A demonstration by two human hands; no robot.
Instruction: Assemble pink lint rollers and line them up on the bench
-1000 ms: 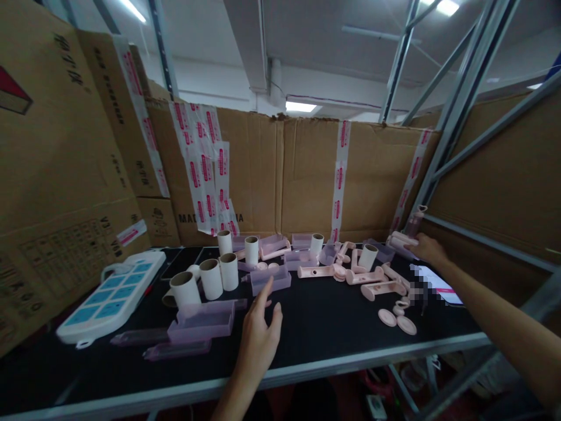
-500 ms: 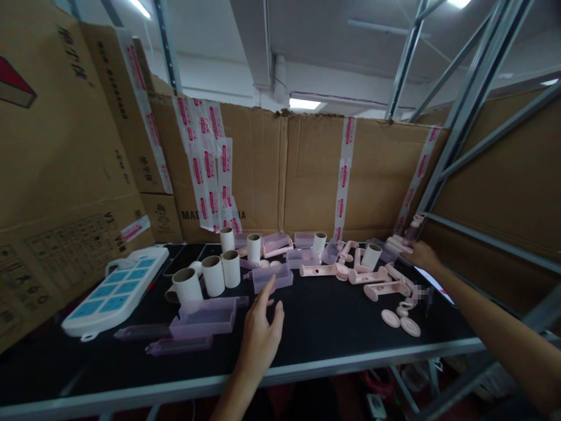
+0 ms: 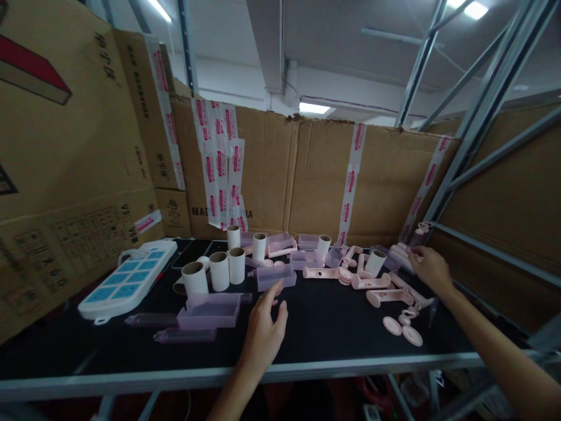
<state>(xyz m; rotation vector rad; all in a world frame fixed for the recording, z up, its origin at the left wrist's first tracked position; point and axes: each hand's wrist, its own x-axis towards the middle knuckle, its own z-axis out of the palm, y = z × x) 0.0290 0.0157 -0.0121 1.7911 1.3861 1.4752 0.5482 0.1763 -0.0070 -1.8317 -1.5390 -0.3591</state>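
My left hand (image 3: 266,327) hovers over the front middle of the black table, its fingers apart and nothing in them. Just beyond its fingertips lies a translucent purple tray-like part (image 3: 276,277). Over at the right, my right hand (image 3: 432,272) has its fingers curled together beside a group of pale pink parts (image 3: 401,256); whatever is between the fingertips is hidden or too small to name. Pink half-round holders (image 3: 388,297) and pink discs (image 3: 412,335) lie nearer than that hand. A white cardboard tube (image 3: 376,264) stands among the pink pieces.
Several white tubes (image 3: 220,272) stand at the left behind a larger purple tray (image 3: 208,316) and slim purple parts (image 3: 186,335). A white power strip (image 3: 129,280) lies at far left. Taped cardboard (image 3: 272,169) walls the back; a metal post (image 3: 477,111) rises at right.
The view has turned slightly left. My right hand has drawn a little nearer with its fingers curled, and the phone beneath it is now covered. My left hand keeps nearly the same pose.
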